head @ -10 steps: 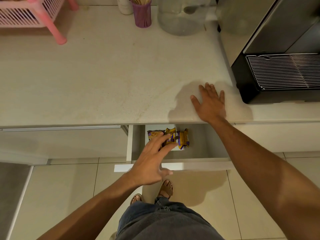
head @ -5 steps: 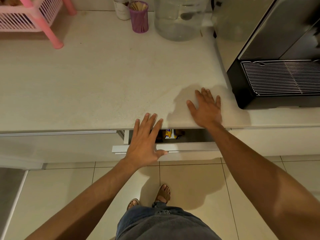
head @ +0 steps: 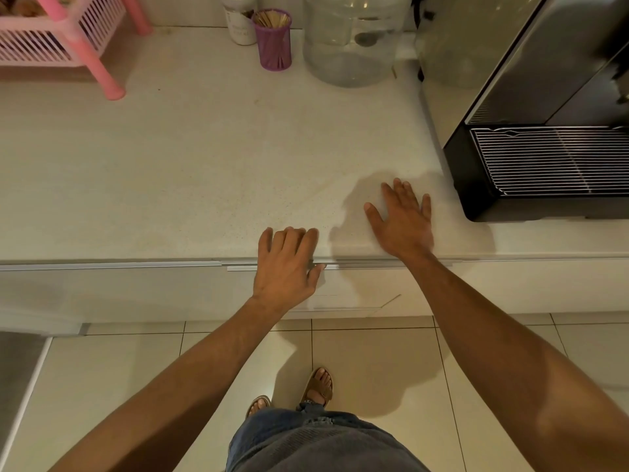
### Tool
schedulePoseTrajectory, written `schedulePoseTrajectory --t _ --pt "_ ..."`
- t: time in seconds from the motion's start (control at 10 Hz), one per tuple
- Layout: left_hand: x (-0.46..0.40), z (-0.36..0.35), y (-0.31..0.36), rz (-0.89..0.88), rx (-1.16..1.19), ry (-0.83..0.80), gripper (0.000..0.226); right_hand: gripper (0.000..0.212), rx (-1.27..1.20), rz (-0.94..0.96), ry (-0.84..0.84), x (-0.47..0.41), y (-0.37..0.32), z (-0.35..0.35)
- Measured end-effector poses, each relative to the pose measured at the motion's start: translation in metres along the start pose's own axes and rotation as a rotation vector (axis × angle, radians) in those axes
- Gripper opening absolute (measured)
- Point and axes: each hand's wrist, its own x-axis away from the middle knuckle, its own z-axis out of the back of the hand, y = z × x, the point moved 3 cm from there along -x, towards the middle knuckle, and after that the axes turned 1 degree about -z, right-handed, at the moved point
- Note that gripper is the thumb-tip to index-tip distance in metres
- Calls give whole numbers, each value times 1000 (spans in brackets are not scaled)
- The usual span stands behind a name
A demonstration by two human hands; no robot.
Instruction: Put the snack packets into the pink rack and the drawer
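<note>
With the drawer (head: 340, 287) now pushed in flush under the counter (head: 170, 172), you look to be at the end of the task, as far as this view lets you judge. Your left hand (head: 286, 267) lies against the drawer front at its top edge, fingers relaxed and bent over the lip, gripping nothing. Your right hand (head: 403, 219) rests flat on the counter at about 1 o'clock from the left, fingers straight and spread, empty too. No packets remain on the counter; those in the drawer are hidden behind its front. The rack (head: 51, 39) stands at 10 o'clock, far corner, and something brownish shows in it, too cropped to name. So nothing obvious is left but to take your hands away.

A second ago the drawer stood open with yellow-and-purple packets showing inside and your left hand reaching in. Half a second ago only a narrow gap remained. Now it is closed. Your right hand has hardly moved.
</note>
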Motion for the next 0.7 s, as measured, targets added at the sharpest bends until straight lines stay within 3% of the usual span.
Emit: schedulePoseTrajectory --t 0.5,0.7 --pt "-5 -3 1 -37 -66 30 46 67 -26 8 32 2 1 0" --pt "4 14 -17 -26 223 35 49 58 -170 53 249 37 -21 10"
